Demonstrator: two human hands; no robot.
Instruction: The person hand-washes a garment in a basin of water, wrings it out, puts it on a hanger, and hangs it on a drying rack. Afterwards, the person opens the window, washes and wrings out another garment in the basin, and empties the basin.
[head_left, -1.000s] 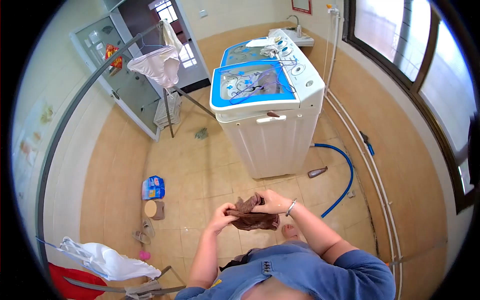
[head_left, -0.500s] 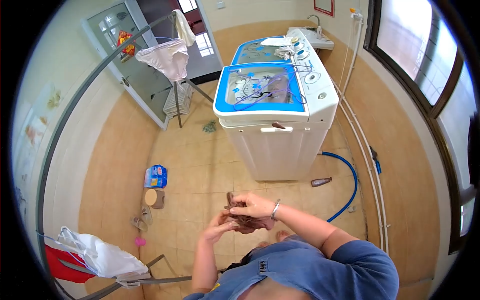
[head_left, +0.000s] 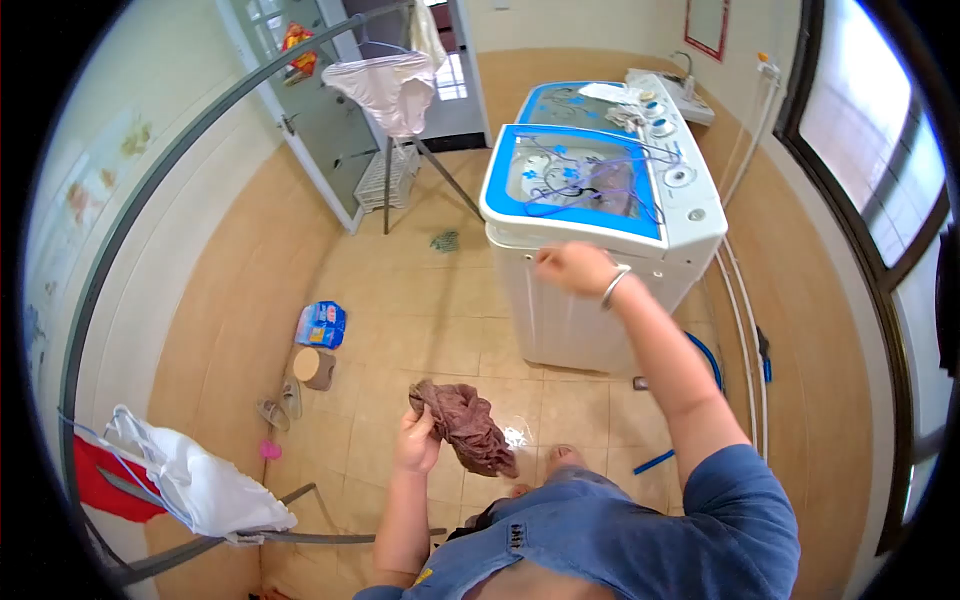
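One brown cloth (head_left: pixel 465 428), bunched and wrinkled, darker at its gathered top. It hangs from the left hand (head_left: pixel 418 445) at a slant, above the tiled floor (head_left: pixel 400 330) and in front of the wearer's body. Left grip: fingers together, clamped on the cloth's upper left part. Right hand (head_left: pixel 578 268): apart from the cloth, raised before the near edge of the washer (head_left: pixel 565 325), blurred; fingers curled, cannot tell whether they pinch anything. One bracelet (head_left: pixel 615 287) on that wrist.

Counts: one washer, two blue-rimmed lids. Purple hangers (head_left: pixel 575 190) lie tangled on the near lid, too overlapped to count. On the rack (head_left: pixel 160 165): one pair of pale briefs (head_left: pixel 388 92), one white garment (head_left: pixel 210 490) lower left, red cloth (head_left: pixel 105 480) beside it. By the left wall: one blue pack (head_left: pixel 321 325), one stool (head_left: pixel 314 369), two shoes (head_left: pixel 291 398), one pink item (head_left: pixel 270 450).
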